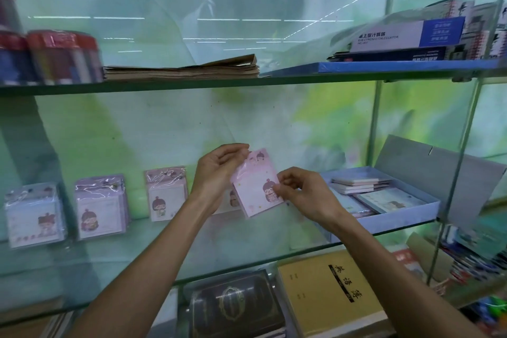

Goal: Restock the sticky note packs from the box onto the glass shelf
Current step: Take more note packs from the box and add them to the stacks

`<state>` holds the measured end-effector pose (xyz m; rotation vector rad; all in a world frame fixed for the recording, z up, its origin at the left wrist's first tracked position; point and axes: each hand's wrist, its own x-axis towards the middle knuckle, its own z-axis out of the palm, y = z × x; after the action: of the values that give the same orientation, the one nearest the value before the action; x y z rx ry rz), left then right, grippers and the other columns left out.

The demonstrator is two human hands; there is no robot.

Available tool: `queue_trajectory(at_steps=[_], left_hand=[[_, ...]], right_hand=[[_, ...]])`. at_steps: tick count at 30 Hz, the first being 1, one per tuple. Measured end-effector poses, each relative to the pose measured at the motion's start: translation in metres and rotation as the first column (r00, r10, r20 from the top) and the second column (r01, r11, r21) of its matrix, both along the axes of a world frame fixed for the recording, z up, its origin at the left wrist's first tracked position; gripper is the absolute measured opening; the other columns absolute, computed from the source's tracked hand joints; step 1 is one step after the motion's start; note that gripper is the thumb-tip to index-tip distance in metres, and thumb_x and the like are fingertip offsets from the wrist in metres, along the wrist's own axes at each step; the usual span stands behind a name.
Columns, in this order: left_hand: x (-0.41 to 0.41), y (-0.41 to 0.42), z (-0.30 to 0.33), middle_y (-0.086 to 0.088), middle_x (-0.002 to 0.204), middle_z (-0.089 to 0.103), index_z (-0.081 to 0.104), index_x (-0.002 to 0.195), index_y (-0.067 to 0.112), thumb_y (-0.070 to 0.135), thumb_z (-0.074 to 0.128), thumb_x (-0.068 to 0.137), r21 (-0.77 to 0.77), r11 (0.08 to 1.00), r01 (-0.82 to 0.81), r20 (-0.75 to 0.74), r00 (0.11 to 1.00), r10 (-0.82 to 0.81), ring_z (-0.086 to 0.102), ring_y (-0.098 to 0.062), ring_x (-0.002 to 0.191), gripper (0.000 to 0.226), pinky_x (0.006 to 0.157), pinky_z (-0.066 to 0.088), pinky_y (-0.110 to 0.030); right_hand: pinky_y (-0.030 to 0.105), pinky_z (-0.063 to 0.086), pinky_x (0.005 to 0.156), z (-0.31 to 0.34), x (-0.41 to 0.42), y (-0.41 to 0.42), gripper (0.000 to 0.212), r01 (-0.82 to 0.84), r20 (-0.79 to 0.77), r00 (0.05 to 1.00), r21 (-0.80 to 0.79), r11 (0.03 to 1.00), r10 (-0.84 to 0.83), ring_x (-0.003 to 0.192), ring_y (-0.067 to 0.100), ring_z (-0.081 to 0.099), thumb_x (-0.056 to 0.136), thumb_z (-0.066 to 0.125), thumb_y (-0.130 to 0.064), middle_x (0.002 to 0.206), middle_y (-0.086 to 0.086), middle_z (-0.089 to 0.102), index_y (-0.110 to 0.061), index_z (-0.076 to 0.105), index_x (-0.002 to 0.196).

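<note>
Two hands pinch one pink sticky note pack between them: left hand top, right hand side.

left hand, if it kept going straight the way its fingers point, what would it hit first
Probably nothing on the shelf: the left hand already pinches the pink cartoon-girl sticky note pack; beyond lies the green back wall, though depth is unclear.

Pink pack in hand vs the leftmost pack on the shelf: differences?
The pink pack is held tilted above the shelf by both hands; the leftmost pack stands on the glass. The held one is pink, the leftmost bluish-white. Both carry a cartoon girl print.
</note>
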<state>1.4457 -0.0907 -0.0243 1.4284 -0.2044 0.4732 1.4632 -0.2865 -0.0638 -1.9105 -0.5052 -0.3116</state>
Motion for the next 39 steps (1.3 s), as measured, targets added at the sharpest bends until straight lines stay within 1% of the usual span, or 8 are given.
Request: queue_trajectory(at_steps=[5,12,21,24,28,30,35,39], left_hand=[[-0.009,0.032,-0.011,0.01,0.098,0.069,0.067,0.095,0.032,0.02,0.061,0.094,0.139,0.932,-0.334,0.141,0.938,0.315,0.063,-0.015,0.082,0.013,0.073,0.051,-0.025],[-0.025,0.068,-0.033,0.006,0.088,0.067,0.066,0.092,0.028,0.013,0.058,0.095,0.214,0.895,-0.392,0.132,0.919,0.371,0.063,-0.019,0.078,0.017,0.078,0.053,-0.042],[-0.029,0.078,-0.041,0.006,0.087,0.067,0.066,0.091,0.031,0.014,0.057,0.095,0.239,0.888,-0.392,0.116,0.92,0.374,0.062,-0.013,0.072,0.019,0.074,0.052,-0.035],[-0.026,0.068,-0.044,0.009,0.091,0.068,0.066,0.092,0.03,0.016,0.058,0.095,0.258,0.895,-0.364,0.104,0.931,0.349,0.064,-0.017,0.077,0.017,0.074,0.053,-0.036],[-0.02,0.042,-0.05,0.01,0.089,0.067,0.066,0.092,0.026,0.012,0.057,0.096,0.263,0.929,-0.26,0.075,0.966,0.249,0.062,-0.012,0.07,0.017,0.069,0.052,-0.032],[-0.016,0.028,-0.054,0.006,0.09,0.067,0.066,0.095,0.023,0.011,0.056,0.096,0.272,0.941,-0.202,0.052,0.979,0.196,0.063,-0.011,0.069,0.016,0.068,0.052,-0.03],[-0.004,-0.012,-0.062,-0.001,0.085,0.066,0.066,0.093,0.024,0.012,0.057,0.096,0.264,0.961,-0.082,0.008,0.997,0.083,0.06,-0.013,0.069,0.015,0.063,0.051,-0.022],[0.006,-0.045,-0.066,0.003,0.085,0.067,0.068,0.093,0.023,0.012,0.058,0.095,0.213,0.977,-0.027,-0.052,0.998,0.039,0.064,-0.013,0.072,0.015,0.068,0.054,-0.029]], right_hand=[[0.032,0.053,0.069,-0.02,0.014,0.035,0.007,0.034,-0.116,0.993,0.064,0.997,-0.026,0.066,0.012,0.06,0.083,0.073,-0.019,0.074,0.002,0.069,-0.019,0.066,0.085],[0.033,0.054,0.072,-0.031,0.031,0.08,0.007,-0.001,-0.333,0.941,0.196,0.981,0.068,0.064,0.018,0.056,0.085,0.069,-0.004,0.071,0.008,0.065,-0.006,0.062,0.086],[0.034,0.056,0.073,-0.033,0.034,0.095,0.015,0.126,-0.124,0.982,-0.127,0.984,-0.141,0.077,0.022,0.068,0.084,0.07,-0.016,0.076,0.002,0.069,-0.013,0.06,0.094],[0.023,0.048,0.063,-0.022,0.032,0.084,0.023,0.147,-0.06,0.986,-0.162,0.976,-0.158,0.082,0.02,0.065,0.088,0.068,-0.021,0.09,0.004,0.067,-0.011,0.058,0.107],[0.005,0.039,0.064,0.001,0.026,0.038,0.009,0.174,0.18,0.974,-0.217,0.96,-0.135,0.076,0.01,0.06,0.089,0.064,-0.015,0.088,-0.002,0.07,-0.015,0.069,0.096],[0.011,0.043,0.07,0.011,0.025,0.005,0.009,0.156,0.218,0.972,-0.299,0.941,-0.091,0.078,0.01,0.062,0.088,0.065,-0.016,0.087,-0.004,0.071,-0.019,0.071,0.094],[0.011,0.044,0.081,0.02,0.028,-0.073,0.029,0.132,0.123,0.989,-0.553,0.822,-0.076,0.105,0.011,0.062,0.084,0.072,-0.03,0.11,-0.006,0.068,-0.025,0.067,0.112],[0.035,0.039,0.107,0.016,0.031,-0.106,0.07,-0.036,-0.08,0.996,-0.802,0.596,-0.047,0.129,0.007,0.042,0.073,0.074,-0.057,0.143,-0.018,0.042,-0.042,0.046,0.135]])
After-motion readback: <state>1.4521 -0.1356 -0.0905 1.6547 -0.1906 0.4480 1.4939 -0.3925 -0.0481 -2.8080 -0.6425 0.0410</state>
